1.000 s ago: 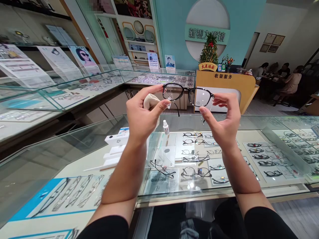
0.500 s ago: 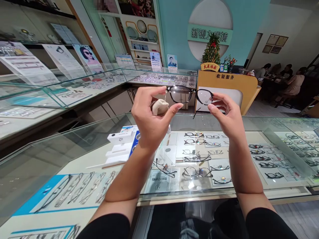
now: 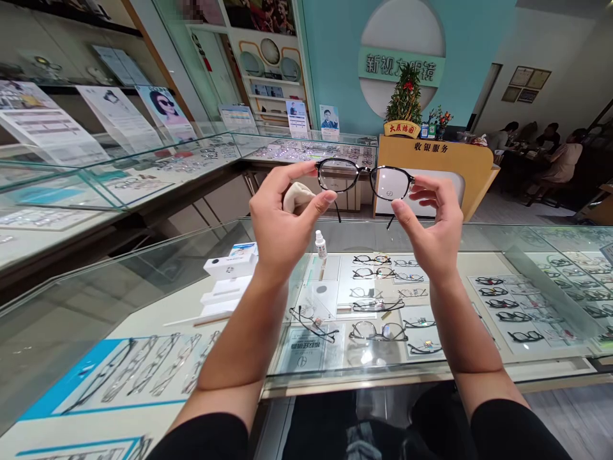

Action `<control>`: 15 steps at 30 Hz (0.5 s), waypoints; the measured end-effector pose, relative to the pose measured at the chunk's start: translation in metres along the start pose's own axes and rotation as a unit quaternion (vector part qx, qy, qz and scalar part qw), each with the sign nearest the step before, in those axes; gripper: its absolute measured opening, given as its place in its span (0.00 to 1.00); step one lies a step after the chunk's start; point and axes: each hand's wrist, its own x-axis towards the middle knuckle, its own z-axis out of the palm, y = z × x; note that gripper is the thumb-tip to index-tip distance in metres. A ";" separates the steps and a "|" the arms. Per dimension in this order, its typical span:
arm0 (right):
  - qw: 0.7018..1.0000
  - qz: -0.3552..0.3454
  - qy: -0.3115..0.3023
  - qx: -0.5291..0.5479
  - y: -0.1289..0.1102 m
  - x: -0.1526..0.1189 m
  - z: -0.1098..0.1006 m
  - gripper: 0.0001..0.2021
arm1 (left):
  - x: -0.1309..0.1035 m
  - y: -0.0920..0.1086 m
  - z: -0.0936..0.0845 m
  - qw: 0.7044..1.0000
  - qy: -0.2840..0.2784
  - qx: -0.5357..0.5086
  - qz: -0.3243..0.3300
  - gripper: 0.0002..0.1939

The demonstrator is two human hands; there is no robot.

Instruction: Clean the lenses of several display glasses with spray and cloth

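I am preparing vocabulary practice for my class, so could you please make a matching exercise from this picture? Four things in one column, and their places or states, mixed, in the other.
Things
1. lifted glasses
2. cloth
3. small bottle
4. sign with red characters

Places or states
A. upright on the glass display case
B. in front of the leafy plant
C. held by both the left hand and the right hand
D. bunched up in one hand only

Pairs: 1-C, 2-D, 3-A, 4-B
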 end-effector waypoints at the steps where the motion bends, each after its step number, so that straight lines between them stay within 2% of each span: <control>1: 1.000 -0.014 0.007 -0.008 -0.002 -0.001 0.001 0.17 | 0.001 -0.001 -0.001 1.000 -0.008 -0.005 -0.006 0.28; 8: 0.999 -0.026 0.014 -0.026 -0.005 -0.002 0.001 0.15 | 0.002 0.000 -0.002 0.999 -0.017 -0.016 -0.025 0.27; 15: 0.998 -0.028 0.005 -0.048 0.000 -0.002 0.000 0.15 | 0.000 -0.001 0.000 1.000 -0.003 -0.001 -0.005 0.26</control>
